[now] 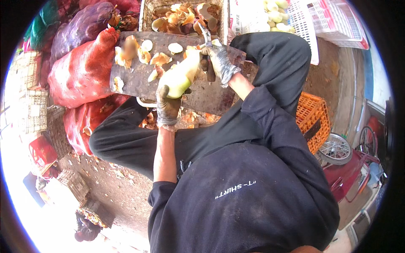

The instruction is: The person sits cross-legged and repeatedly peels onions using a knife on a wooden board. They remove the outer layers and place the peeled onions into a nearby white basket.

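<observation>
My left hand (168,109), in a dirty glove, grips a pale green-white onion (178,82) from below. The onion looks long and partly blurred, with its far end close to my right hand (216,58). That gloved right hand is closed around the dark handle of a knife (206,34), whose blade points forward and away from me. Under both hands lies a dark, worn board (202,98). On its left half are brown onion skins (160,59) and pale cut pieces (175,48). Whether the blade touches the onion cannot be told.
Beyond the board stands a crate (225,19) of onion skins. Red mesh sacks (85,69) crowd the left. Peeled onions (277,14) lie at the upper right beside a white basket (303,25). An orange crate (313,121) stands right of my leg. Another person (87,229) is at the lower left.
</observation>
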`<act>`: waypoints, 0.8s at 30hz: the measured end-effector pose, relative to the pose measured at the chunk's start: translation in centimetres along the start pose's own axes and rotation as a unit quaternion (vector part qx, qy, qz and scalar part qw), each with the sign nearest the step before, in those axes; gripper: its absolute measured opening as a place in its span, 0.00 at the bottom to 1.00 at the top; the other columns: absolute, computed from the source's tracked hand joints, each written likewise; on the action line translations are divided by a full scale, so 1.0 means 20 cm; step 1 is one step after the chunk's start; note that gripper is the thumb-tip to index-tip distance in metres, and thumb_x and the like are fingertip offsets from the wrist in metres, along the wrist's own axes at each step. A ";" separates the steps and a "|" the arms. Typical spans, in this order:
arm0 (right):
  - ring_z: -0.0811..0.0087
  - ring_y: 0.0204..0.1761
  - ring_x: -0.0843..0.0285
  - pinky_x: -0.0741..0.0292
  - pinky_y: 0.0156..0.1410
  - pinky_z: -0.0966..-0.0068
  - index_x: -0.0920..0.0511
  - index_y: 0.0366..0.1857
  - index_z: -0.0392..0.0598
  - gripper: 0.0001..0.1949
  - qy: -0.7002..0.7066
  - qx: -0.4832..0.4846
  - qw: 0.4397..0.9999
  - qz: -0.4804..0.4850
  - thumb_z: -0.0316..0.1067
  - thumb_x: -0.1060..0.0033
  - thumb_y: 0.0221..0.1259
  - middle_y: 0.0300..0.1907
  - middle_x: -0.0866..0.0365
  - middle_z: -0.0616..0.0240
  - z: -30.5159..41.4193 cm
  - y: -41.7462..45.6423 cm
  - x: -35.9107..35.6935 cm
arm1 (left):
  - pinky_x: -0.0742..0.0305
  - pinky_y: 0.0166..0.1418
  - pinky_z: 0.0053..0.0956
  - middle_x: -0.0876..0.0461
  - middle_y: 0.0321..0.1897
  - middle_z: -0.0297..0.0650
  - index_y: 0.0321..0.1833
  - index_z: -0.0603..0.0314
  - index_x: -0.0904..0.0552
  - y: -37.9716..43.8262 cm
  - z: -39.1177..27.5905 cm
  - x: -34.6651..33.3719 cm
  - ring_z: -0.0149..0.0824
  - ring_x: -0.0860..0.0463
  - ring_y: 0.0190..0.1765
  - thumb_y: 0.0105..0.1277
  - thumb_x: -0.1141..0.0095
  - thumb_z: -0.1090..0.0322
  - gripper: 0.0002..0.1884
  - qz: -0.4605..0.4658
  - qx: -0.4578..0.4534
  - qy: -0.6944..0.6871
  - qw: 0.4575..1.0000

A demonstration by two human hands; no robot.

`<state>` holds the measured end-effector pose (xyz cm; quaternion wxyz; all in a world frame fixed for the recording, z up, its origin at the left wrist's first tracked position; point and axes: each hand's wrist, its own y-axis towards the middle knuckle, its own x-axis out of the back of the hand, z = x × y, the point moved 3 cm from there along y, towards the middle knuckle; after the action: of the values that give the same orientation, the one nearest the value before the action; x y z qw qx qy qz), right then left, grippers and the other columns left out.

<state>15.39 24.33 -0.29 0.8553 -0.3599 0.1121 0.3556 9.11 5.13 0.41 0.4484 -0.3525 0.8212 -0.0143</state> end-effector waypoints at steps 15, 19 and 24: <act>0.82 0.22 0.31 0.31 0.28 0.84 0.23 0.32 0.42 0.09 -0.293 0.267 0.915 0.075 0.37 0.38 0.62 0.24 0.24 0.72 -0.02 -0.15 -0.15 | 0.19 0.52 0.41 0.25 0.55 0.42 0.66 0.58 0.34 0.01 -0.03 -0.08 0.41 0.22 0.56 0.60 0.37 0.49 0.35 -0.040 0.017 0.123 0.991; 0.80 0.18 0.30 0.31 0.24 0.82 0.22 0.31 0.43 0.13 -0.050 0.101 0.985 0.133 0.43 0.41 0.64 0.22 0.23 0.70 0.00 -0.22 -0.17 | 0.18 0.50 0.40 0.22 0.53 0.41 0.64 0.60 0.32 0.02 0.00 0.00 0.42 0.20 0.53 0.63 0.42 0.44 0.34 -0.036 0.004 0.039 0.999; 0.77 0.15 0.32 0.34 0.20 0.82 0.23 0.29 0.41 0.15 0.090 -0.009 0.987 0.133 0.43 0.44 0.65 0.18 0.26 0.68 0.10 -0.29 -0.22 | 0.23 0.58 0.44 0.30 0.63 0.43 0.69 0.61 0.39 -0.01 -0.05 -0.11 0.43 0.24 0.59 0.60 0.41 0.42 0.40 0.036 0.020 -0.034 0.999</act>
<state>16.03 20.54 6.24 0.7832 -0.3803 0.2324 0.4335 9.22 6.02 2.74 0.4832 -0.3137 0.8174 -0.0026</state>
